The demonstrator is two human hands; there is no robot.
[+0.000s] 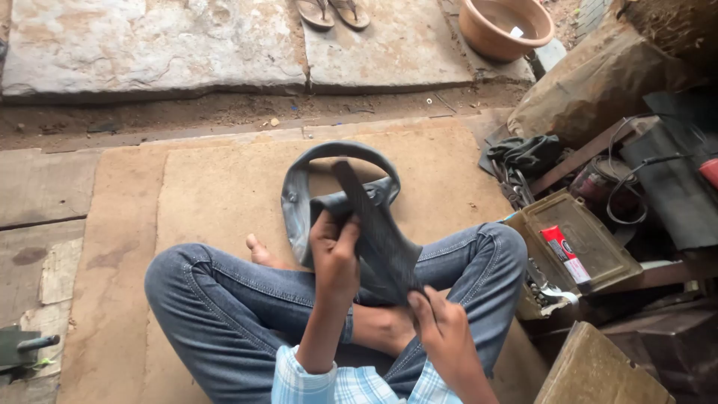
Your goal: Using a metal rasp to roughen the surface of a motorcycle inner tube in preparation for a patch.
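Observation:
I sit cross-legged in blue jeans on a brown mat (217, 187). A deflated grey-black rubber inner tube (299, 194) loops out over the mat in front of my knees. My left hand (334, 258) grips a folded, flattened part of the tube (378, 232) and holds it upright. My right hand (441, 329) pinches the lower end of that same flattened strip near my ankle. A bare foot shows beside my left knee.
A shallow tin tray (591, 239) with a red-and-white tube of glue (562, 251) stands at my right, among dark rubber pieces, cables and tools (523, 161). Beyond the mat lie stone slabs, a pair of sandals (333, 13) and a terracotta basin (505, 26).

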